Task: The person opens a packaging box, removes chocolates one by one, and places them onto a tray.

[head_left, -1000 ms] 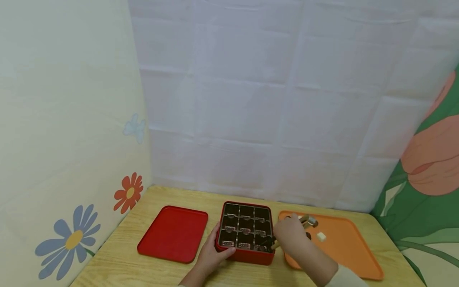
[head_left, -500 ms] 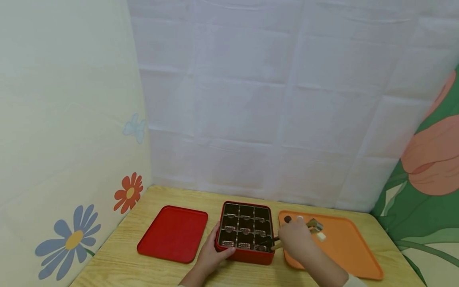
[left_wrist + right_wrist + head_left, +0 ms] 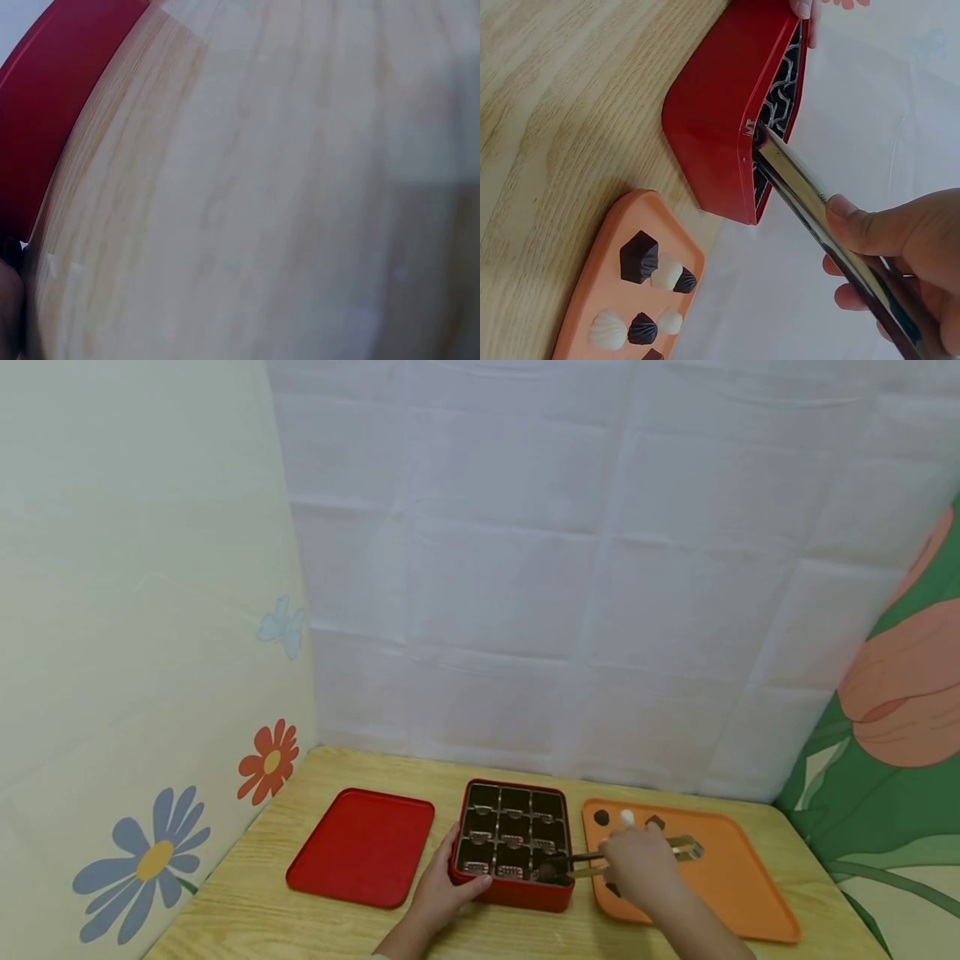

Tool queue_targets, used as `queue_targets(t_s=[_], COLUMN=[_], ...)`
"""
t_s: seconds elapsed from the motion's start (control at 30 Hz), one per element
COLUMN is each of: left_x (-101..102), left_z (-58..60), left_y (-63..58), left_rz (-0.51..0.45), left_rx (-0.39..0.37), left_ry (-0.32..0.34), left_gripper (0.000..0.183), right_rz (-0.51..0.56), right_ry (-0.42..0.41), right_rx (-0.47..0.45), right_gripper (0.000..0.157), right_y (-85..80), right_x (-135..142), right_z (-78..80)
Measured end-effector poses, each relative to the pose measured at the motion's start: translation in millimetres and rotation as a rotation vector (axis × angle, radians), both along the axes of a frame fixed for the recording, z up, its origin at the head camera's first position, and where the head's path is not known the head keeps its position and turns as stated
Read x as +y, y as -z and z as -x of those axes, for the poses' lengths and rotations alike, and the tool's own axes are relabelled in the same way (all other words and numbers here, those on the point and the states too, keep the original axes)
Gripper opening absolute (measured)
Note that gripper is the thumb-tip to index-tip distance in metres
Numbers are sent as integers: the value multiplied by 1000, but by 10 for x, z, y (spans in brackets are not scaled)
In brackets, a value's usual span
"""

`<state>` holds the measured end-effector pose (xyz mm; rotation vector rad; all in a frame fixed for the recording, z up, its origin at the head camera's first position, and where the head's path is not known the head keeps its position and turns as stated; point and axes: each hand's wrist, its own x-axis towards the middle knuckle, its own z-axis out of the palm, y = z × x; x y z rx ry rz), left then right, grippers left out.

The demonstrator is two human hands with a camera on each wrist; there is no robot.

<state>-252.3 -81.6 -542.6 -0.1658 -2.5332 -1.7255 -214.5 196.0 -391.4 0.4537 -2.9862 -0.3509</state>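
My left hand [image 3: 441, 887] grips the near left corner of a red box [image 3: 517, 896], with its thumb on the front rim. A black insert with square compartments fills the box. My right hand [image 3: 641, 864] holds metal tongs [image 3: 588, 872], whose tips reach into the front right compartment. A dark chocolate [image 3: 550, 870] shows at the tips there. In the right wrist view the tongs [image 3: 817, 217] pass over the box's corner, and their tips are hidden inside. Only the box's red side [image 3: 60, 90] and a bit of hand show in the left wrist view.
An orange tray [image 3: 738, 893] on the right bears several dark and white chocolates, such as a dark faceted one [image 3: 638, 257] and a white ridged one [image 3: 608, 330]. A red lid [image 3: 363, 847] lies left of the box. Cloth walls surround the wooden table [image 3: 337, 935].
My right hand has drawn back to the right with the tongs. The dark chocolate now shows plainly in the front right compartment. My left hand and the box have stayed put.
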Motion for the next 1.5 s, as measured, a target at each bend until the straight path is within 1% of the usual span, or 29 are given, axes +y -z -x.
queue_targets(t_s=[0.17,0.33,0.47,0.57,0.7,0.9,1.07,1.27,1.5], left_x=[9,11,9,7,2,4,2,0,2], left_z=[8,12,16,19,23,27,27,31,24], left_y=[-2,-1,0,4,11,13,31,42,45], left_rz=[6,10,7,9,13,12,9,4,6], left_rx=[2,3,5,3,8,8,6,11,9], left_ry=[-3,-9,-9,-7,-5,-3,-3,1,3], left_gripper=[102,102,102,102,102,102,102,102,102], right_rz=[77,133,186,220,245,341,369,414,477], right_ry=[27,14,16,28,32,62,89,153,217], right_rx=[8,48,58,50,76,63,81,40,-14], right_gripper=[23,29,32,32,30,31,33,39,43], right_y=[15,48,77,82,120,152,181,225,299], right_x=[47,120,180,217,285,418,539,717,1014], right_z=[-15,-52,-82,-112,-139,-172,-210,-268,-326])
